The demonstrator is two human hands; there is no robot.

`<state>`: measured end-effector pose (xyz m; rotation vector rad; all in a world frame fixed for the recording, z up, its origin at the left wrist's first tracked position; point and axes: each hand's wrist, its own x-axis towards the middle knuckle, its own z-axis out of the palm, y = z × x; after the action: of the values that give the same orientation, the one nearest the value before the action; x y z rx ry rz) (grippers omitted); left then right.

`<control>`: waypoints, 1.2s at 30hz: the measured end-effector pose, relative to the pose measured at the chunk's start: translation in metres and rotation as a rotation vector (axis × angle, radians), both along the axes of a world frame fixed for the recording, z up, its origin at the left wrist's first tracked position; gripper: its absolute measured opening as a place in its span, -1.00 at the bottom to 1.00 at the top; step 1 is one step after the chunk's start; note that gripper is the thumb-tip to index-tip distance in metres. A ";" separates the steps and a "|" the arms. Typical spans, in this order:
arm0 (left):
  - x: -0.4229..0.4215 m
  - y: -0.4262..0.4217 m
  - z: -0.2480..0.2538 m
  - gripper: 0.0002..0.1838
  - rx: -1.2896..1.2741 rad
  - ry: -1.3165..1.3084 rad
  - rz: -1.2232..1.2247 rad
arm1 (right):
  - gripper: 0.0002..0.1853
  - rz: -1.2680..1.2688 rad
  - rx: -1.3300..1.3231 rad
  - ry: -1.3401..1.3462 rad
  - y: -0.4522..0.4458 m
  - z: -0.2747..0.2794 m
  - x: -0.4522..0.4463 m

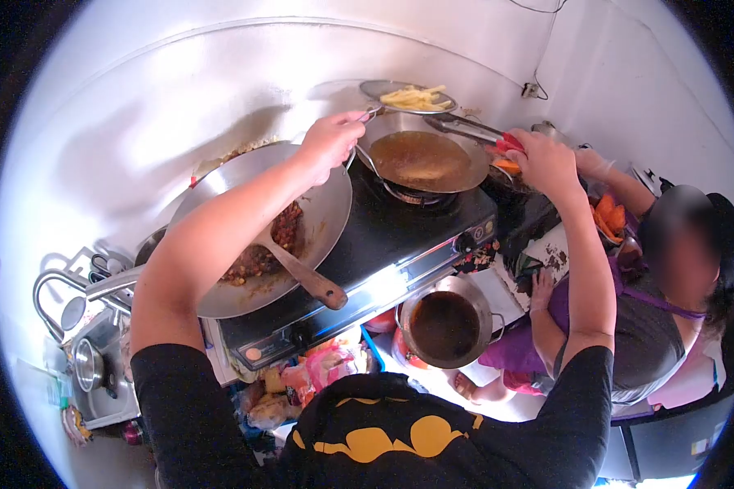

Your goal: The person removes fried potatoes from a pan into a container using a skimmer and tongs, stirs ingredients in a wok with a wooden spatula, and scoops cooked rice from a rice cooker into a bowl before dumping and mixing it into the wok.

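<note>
My left hand (333, 145) is closed around the thin handle of a skimmer (373, 90). Pale yellow fries (417, 99) lie on the skimmer, which is raised above the far rim of a frying pan (475, 155). Brown oil (408, 152) fills the pan, with a pale patch near its front side. My right hand (542, 160) grips tongs (467, 122) by their red handles, and their metal arms reach left over the pan close to the skimmer. Below my left forearm sits a large wok (332, 200) with a dark red chunky mixture (285, 231) and a wooden-handled spatula (306, 273).
Both pans rest on a black two-burner stove (383, 236). In front stands a pot of dark liquid (444, 326), beside plastic-bagged goods (330, 367). At right, a person (661, 326) sits near a container of orange pieces (607, 216). A sink (110, 399) is at left.
</note>
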<state>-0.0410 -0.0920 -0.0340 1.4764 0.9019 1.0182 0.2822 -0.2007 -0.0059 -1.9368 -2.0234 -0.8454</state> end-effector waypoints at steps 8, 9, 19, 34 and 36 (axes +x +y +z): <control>0.001 0.004 -0.003 -0.57 0.107 0.022 -0.070 | -0.64 -0.068 -0.052 0.013 0.003 -0.004 -0.002; 0.000 0.003 0.000 -0.57 0.105 0.026 -0.070 | -0.63 -0.074 -0.074 -0.008 0.006 -0.007 0.001; 0.007 -0.008 0.003 -0.53 0.126 0.072 -0.050 | -0.59 -0.091 -0.088 -0.004 0.005 -0.012 -0.004; 0.002 0.002 0.000 -0.51 0.180 0.113 -0.103 | -0.55 -0.053 -0.029 -0.009 -0.005 -0.011 -0.008; 0.000 0.004 -0.002 -0.51 0.183 0.113 -0.096 | -0.55 -0.036 -0.039 0.016 -0.007 -0.009 -0.012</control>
<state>-0.0410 -0.0877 -0.0356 1.7287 0.8259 0.9744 0.2705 -0.2076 -0.0151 -2.0002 -2.0159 -0.8022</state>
